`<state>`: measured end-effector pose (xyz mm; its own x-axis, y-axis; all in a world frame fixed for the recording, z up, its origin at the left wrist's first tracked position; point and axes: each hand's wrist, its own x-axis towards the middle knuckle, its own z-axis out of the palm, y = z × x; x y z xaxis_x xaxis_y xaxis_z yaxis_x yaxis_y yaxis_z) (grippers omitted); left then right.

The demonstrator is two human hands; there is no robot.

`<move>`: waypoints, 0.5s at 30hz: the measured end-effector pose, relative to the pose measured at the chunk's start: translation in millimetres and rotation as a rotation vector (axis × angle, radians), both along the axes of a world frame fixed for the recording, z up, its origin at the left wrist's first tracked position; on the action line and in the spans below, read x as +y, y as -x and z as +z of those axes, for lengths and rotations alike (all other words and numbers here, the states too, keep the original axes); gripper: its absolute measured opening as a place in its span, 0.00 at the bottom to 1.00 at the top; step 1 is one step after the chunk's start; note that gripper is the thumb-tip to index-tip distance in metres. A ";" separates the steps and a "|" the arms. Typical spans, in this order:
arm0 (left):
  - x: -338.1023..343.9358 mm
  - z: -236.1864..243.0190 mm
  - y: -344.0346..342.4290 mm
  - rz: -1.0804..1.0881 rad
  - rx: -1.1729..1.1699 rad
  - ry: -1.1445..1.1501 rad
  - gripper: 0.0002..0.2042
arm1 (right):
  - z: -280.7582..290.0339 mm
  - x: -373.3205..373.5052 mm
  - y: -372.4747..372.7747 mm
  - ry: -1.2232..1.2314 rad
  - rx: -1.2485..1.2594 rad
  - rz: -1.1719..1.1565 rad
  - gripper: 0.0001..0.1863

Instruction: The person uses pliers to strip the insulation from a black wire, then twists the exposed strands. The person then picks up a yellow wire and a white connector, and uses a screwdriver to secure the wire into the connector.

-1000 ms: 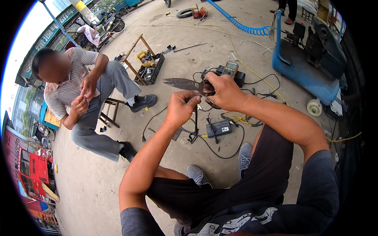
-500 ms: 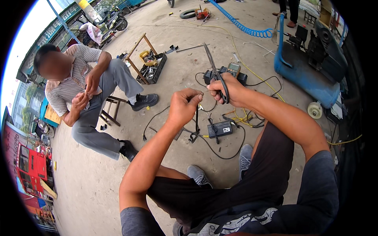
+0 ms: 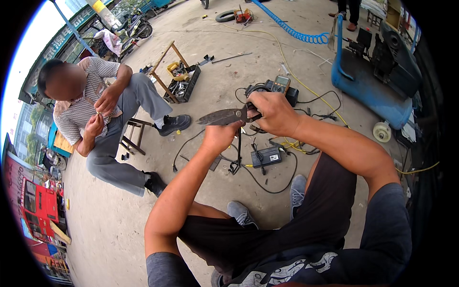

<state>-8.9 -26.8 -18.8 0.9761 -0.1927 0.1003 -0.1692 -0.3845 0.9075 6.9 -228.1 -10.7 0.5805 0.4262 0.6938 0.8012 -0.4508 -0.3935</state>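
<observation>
My right hand [image 3: 270, 113] is closed on the handles of large dark scissors [image 3: 222, 116], whose blades point left, level across the fingers of my left hand [image 3: 217, 138]. My left hand pinches the upper end of a black cable [image 3: 239, 150] that hangs to the ground; its fingertips are partly hidden behind the blades. Just past my hands lie an orange-edged multimeter [image 3: 280, 84] and a dark case [image 3: 291, 95]. Below them is a black power adapter [image 3: 270, 158] among tangled black and yellow leads.
A seated person [image 3: 110, 119] works with both hands at the left, beside a wooden stool [image 3: 136, 124] and black tool crate [image 3: 189, 83]. A blue compressor tank [image 3: 368, 91] with coiled hose [image 3: 306, 36] stands right. Behind are a tyre [image 3: 224, 16] and another person's legs [image 3: 354, 16].
The scissors swung upright half a second ago, away from my left hand, and are now back down, blades horizontal over its fingertips. The seated person's hands have shifted slightly.
</observation>
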 end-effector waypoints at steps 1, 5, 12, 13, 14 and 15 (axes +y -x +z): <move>-4.6 -1.2 0.4 -0.010 0.040 0.227 0.05 | -3.0 2.2 -1.4 -0.055 0.060 -0.002 0.12; 1.1 -0.5 -2.0 -0.068 -0.020 0.057 0.04 | -2.2 6.9 -3.4 -0.162 0.352 -0.087 0.16; 2.4 0.2 1.4 -0.045 -0.150 -0.018 0.03 | 6.4 4.8 -6.0 -0.585 1.244 0.211 0.13; 1.3 0.9 1.7 -0.044 -0.156 -0.022 0.03 | 6.7 3.8 -6.1 -0.618 1.305 0.247 0.13; 0.5 0.7 1.6 -0.048 -0.172 -0.018 0.03 | 6.3 2.4 -7.0 -0.650 1.367 0.284 0.13; -0.2 0.2 1.3 -0.051 -0.188 -0.014 0.03 | 5.7 0.7 -8.3 -0.683 1.428 0.321 0.12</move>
<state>-10.2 -27.0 -18.6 0.9294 -0.2440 0.2771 -0.3549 -0.3831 0.8528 15.2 -227.4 -5.0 0.8383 0.5049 -0.2057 -0.3542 0.2177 -0.9095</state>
